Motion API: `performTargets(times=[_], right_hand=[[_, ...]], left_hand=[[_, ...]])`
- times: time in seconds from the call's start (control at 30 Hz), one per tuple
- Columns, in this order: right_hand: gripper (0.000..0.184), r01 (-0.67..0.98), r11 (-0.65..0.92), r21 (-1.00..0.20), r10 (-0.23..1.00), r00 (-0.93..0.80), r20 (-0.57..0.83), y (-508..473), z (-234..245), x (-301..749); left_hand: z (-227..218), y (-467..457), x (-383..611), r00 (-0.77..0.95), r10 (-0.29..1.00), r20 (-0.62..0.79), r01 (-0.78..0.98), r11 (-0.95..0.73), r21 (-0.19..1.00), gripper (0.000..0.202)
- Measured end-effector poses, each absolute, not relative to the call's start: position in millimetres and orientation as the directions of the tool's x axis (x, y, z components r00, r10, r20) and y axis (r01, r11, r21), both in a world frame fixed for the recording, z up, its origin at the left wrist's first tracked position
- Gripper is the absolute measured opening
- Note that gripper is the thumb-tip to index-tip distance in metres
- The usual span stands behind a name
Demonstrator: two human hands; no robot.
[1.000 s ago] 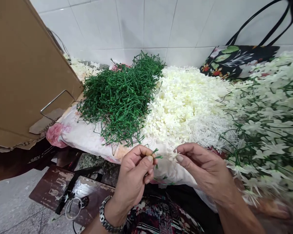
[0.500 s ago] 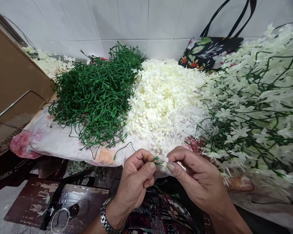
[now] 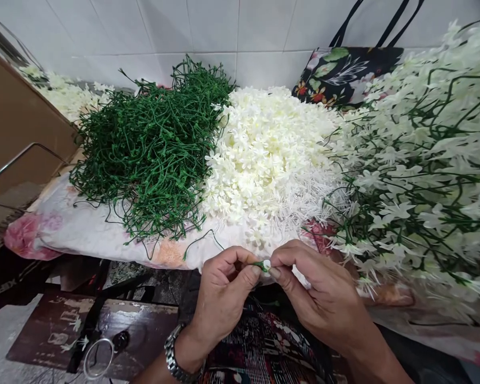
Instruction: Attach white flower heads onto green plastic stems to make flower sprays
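Observation:
Between thumb and forefinger, my left hand (image 3: 230, 285) pinches a green plastic flower stem (image 3: 259, 264) near its tip. My right hand (image 3: 318, 293) grips a small white artificial flower piece (image 3: 267, 264), mostly covered by the fingertips. Stem tip and white piece meet between the two hands, just over the cloth's front edge. Beyond them lies a heap of loose white artificial flowers (image 3: 260, 154), with thin white stamens (image 3: 316, 197) at its right front. To the left is a tangled pile of green stems (image 3: 148, 154).
Flowers on green stems (image 3: 424, 181) are heaped at right. A floral bag (image 3: 344, 77) leans against the tiled wall (image 3: 208, 26). A cardboard box (image 3: 24, 106) stands left. Floral cloth (image 3: 84, 234) covers the work surface. A clear round cup (image 3: 98, 358) sits on a worn brown board (image 3: 140, 330).
My hands have come closer together, and the green stem tip now meets the white flower piece. The view has shifted slightly.

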State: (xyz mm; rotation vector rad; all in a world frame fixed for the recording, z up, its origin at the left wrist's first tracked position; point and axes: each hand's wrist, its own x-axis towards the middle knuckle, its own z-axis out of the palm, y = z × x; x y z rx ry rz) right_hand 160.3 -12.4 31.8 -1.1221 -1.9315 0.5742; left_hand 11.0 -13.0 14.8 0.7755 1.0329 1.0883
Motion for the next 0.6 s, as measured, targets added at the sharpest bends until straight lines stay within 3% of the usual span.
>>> performTargets(times=[0.37, 0.6], right_hand=[[0.012, 0.489, 0.492, -0.720, 0.865, -0.181, 0.468, -10.6, 16.2, 154.7], [0.011, 0.400, 0.450, -0.798, 0.891, -0.139, 0.432, -11.7, 5.1, 151.0]], left_hand=[[9.0, -11.9, 24.0, 0.052, 0.967, -0.251, -0.354, 0.253, 0.901, 0.012], [8.0, -14.8, 25.1, 0.056, 0.969, -0.241, -0.372, 0.245, 0.896, 0.011]])
